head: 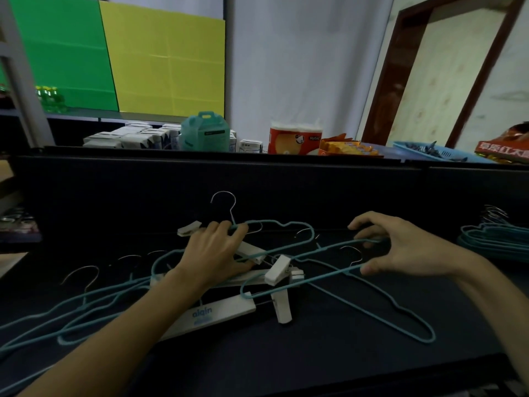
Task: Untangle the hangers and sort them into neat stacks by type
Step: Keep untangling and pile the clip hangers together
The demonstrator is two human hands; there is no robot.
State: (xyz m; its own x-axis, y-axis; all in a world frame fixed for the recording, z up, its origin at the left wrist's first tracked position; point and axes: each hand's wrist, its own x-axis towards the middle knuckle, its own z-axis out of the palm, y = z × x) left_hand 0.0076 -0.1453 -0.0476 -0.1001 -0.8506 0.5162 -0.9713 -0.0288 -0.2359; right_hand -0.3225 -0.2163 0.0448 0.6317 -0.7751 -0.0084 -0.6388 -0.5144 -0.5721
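A tangle of hangers lies on the dark table (315, 368). Several teal wire hangers (86, 310) spread to the left and another teal hanger (400, 310) reaches right. White clip hangers (217, 313) with white clips (277, 272) lie in the middle. My left hand (217, 253) presses on the pile, fingers closed over the neck of a teal hanger with a metal hook (226, 202). My right hand (400, 247) pinches the wire of a teal hanger (329, 250) between thumb and fingers. A neat stack of teal hangers (495, 239) sits at the far right.
A dark raised wall (257, 179) closes the back of the table. Behind it stand white cartons (131, 137), a teal box (204, 131), a red tissue pack (294, 138), snack packs (349, 149) and a blue basket (429, 151). A shelf upright (23, 81) stands at left.
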